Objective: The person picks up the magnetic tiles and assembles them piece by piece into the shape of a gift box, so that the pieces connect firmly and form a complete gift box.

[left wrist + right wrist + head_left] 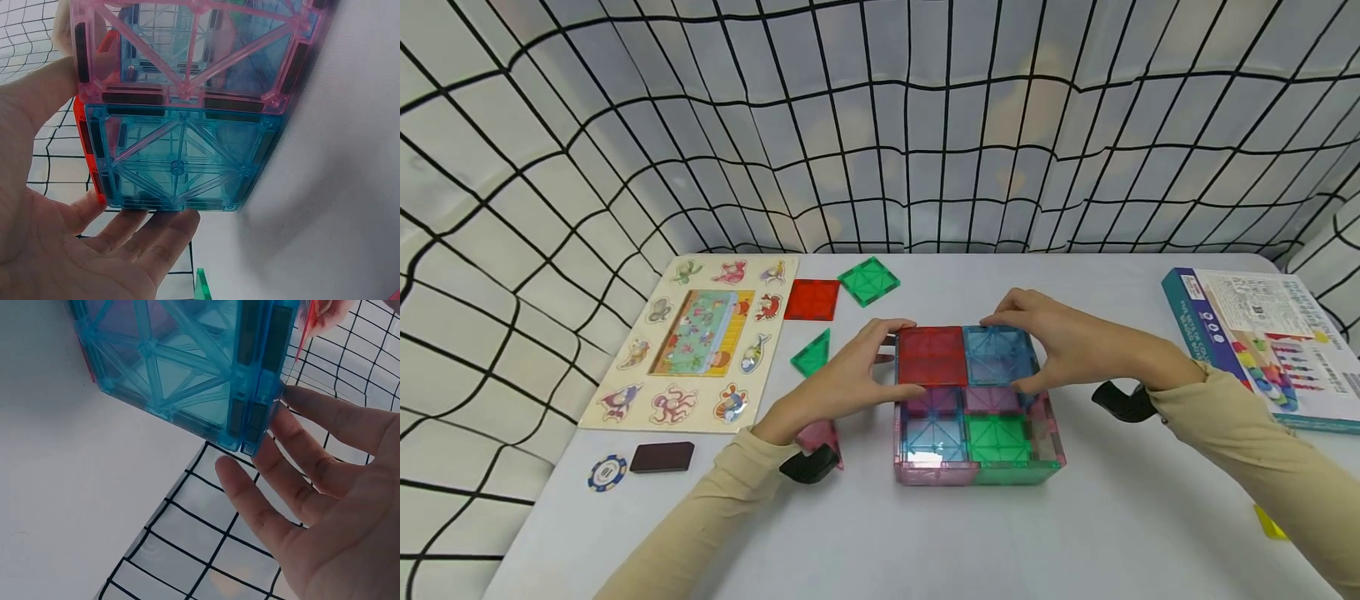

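A box of see-through magnetic tiles (936, 473) stands on the table, its near half uncovered. On top of its far half lie a red magnetic tile (932, 357) and a blue magnetic tile (999, 355), side by side. My left hand (848, 377) holds the red tile's left side, thumb at its near edge and fingers at the back; in the left wrist view the fingers (164, 240) touch the box's blue side wall. My right hand (1071, 340) pinches the blue tile between thumb and fingers. Its fingertips (282, 419) meet the blue edge in the right wrist view.
Left of the box are a wooden sea-animal puzzle (767, 283), a loose red tile (812, 300), a green square tile (869, 282), a green triangle (812, 354), a pink tile (818, 435), a poker chip (607, 472) and a dark block (662, 457). A boxed set (1277, 333) lies right.
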The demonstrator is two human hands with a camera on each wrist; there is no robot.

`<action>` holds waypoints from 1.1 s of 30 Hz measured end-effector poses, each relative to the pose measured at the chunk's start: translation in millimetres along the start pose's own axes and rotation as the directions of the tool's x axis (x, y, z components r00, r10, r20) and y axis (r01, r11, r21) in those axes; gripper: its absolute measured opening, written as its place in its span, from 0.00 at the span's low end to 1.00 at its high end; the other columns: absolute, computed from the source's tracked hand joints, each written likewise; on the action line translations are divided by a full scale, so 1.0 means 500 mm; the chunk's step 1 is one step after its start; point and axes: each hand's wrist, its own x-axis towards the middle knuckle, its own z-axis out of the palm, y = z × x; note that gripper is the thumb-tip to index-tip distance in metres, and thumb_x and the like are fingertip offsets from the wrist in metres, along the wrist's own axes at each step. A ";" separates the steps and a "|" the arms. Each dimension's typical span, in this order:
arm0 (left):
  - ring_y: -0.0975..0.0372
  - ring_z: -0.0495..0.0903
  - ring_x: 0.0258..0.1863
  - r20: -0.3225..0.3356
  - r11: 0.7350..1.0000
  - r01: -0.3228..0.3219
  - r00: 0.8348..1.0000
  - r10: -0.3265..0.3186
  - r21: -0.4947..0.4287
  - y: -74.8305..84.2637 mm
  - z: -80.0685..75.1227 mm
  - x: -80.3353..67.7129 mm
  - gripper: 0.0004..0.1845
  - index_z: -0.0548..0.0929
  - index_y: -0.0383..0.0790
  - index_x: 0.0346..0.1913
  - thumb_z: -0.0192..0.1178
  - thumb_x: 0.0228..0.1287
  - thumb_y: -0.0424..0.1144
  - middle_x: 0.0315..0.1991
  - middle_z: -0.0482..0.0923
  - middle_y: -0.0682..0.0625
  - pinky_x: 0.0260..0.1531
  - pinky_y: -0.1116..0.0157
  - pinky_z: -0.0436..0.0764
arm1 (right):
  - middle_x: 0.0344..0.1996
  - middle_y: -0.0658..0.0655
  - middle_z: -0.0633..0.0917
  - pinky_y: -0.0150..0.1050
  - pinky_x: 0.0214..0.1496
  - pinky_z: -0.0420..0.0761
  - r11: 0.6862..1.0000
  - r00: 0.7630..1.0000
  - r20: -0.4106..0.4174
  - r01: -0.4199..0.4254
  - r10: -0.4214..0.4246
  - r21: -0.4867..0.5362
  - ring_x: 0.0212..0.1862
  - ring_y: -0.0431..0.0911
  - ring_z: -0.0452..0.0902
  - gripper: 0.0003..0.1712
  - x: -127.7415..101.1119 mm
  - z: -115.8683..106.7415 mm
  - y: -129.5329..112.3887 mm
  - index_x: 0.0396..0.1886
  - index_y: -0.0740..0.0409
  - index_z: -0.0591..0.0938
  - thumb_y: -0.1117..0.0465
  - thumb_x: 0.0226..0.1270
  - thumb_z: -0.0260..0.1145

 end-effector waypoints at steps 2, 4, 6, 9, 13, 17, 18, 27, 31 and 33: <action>0.50 0.71 0.69 0.003 1.000 0.006 1.000 -0.006 -0.001 -0.001 0.000 0.001 0.45 0.64 0.40 0.77 0.77 0.61 0.45 0.72 0.66 0.44 0.69 0.53 0.76 | 0.58 0.59 0.77 0.55 0.61 0.84 1.000 1.000 -0.007 -0.013 0.013 0.002 0.61 0.54 0.74 0.43 0.000 0.004 0.001 0.67 0.67 0.79 0.60 0.52 0.85; 0.51 0.71 0.69 0.003 1.000 0.005 1.000 -0.005 0.006 -0.002 -0.002 0.002 0.45 0.64 0.41 0.77 0.77 0.61 0.45 0.71 0.67 0.45 0.69 0.53 0.76 | 0.58 0.60 0.77 0.55 0.62 0.83 1.000 1.000 -0.011 -0.024 0.024 0.004 0.61 0.54 0.74 0.44 -0.001 0.007 0.002 0.68 0.67 0.79 0.59 0.51 0.86; 0.51 0.71 0.68 0.003 1.000 -0.001 1.000 0.001 0.010 -0.001 -0.003 0.003 0.45 0.65 0.41 0.77 0.77 0.61 0.45 0.71 0.67 0.45 0.68 0.53 0.76 | 0.59 0.60 0.77 0.55 0.62 0.83 0.999 0.999 -0.013 -0.033 0.033 0.011 0.62 0.55 0.75 0.44 -0.003 0.009 0.004 0.68 0.67 0.78 0.58 0.52 0.86; 0.51 0.71 0.68 0.005 1.000 -0.006 1.000 0.006 0.014 0.001 -0.005 0.003 0.44 0.65 0.42 0.77 0.76 0.62 0.46 0.72 0.66 0.45 0.68 0.52 0.77 | 0.60 0.60 0.77 0.56 0.63 0.82 0.998 0.999 -0.014 -0.045 0.046 0.038 0.61 0.55 0.76 0.45 -0.006 0.012 0.008 0.68 0.66 0.77 0.55 0.53 0.86; 0.51 0.70 0.69 0.010 1.000 -0.006 1.000 0.006 0.012 0.003 -0.006 0.002 0.44 0.64 0.42 0.77 0.76 0.62 0.45 0.73 0.66 0.45 0.68 0.52 0.76 | 0.60 0.59 0.78 0.57 0.63 0.82 0.996 0.998 -0.043 -0.050 0.053 0.070 0.60 0.54 0.77 0.45 -0.011 0.019 0.015 0.68 0.65 0.77 0.53 0.53 0.86; 0.50 0.70 0.70 0.017 1.000 -0.002 1.000 0.001 0.008 0.003 -0.007 0.002 0.44 0.64 0.42 0.77 0.76 0.62 0.45 0.73 0.65 0.45 0.69 0.51 0.76 | 0.59 0.60 0.78 0.58 0.62 0.82 0.995 0.995 -0.083 -0.045 0.052 0.088 0.59 0.54 0.78 0.45 -0.014 0.030 0.021 0.67 0.65 0.78 0.54 0.52 0.86; 0.50 0.70 0.70 0.017 1.000 0.000 1.000 0.000 0.008 0.002 -0.007 0.002 0.44 0.64 0.42 0.77 0.76 0.62 0.45 0.73 0.65 0.45 0.69 0.51 0.76 | 0.60 0.60 0.79 0.59 0.62 0.82 0.995 0.995 -0.090 -0.042 0.051 0.096 0.60 0.55 0.78 0.45 -0.015 0.032 0.023 0.67 0.65 0.78 0.54 0.52 0.86; 0.50 0.70 0.69 0.024 1.000 0.008 1.000 -0.009 0.014 0.004 -0.002 0.006 0.45 0.63 0.41 0.77 0.76 0.63 0.46 0.73 0.65 0.44 0.69 0.52 0.76 | 0.70 0.62 0.73 0.67 0.69 0.72 0.951 0.988 -0.108 -0.072 0.109 0.302 0.70 0.63 0.71 0.54 -0.060 0.057 0.051 0.79 0.60 0.66 0.51 0.58 0.84; 0.50 0.70 0.69 0.019 1.000 0.011 1.000 -0.011 0.009 0.003 -0.002 0.004 0.45 0.64 0.41 0.77 0.76 0.62 0.46 0.74 0.65 0.44 0.69 0.52 0.76 | 0.73 0.63 0.71 0.71 0.69 0.70 0.901 0.983 -0.133 -0.055 0.124 0.430 0.72 0.66 0.69 0.50 -0.085 0.075 0.072 0.81 0.58 0.64 0.59 0.64 0.79; 0.49 0.70 0.70 0.017 1.000 0.013 1.000 -0.013 0.005 0.001 -0.002 0.003 0.45 0.63 0.42 0.77 0.76 0.63 0.46 0.74 0.64 0.44 0.69 0.51 0.76 | 0.74 0.63 0.69 0.72 0.69 0.69 0.873 0.982 -0.141 -0.043 0.127 0.486 0.72 0.67 0.68 0.48 -0.094 0.083 0.080 0.81 0.57 0.63 0.62 0.66 0.77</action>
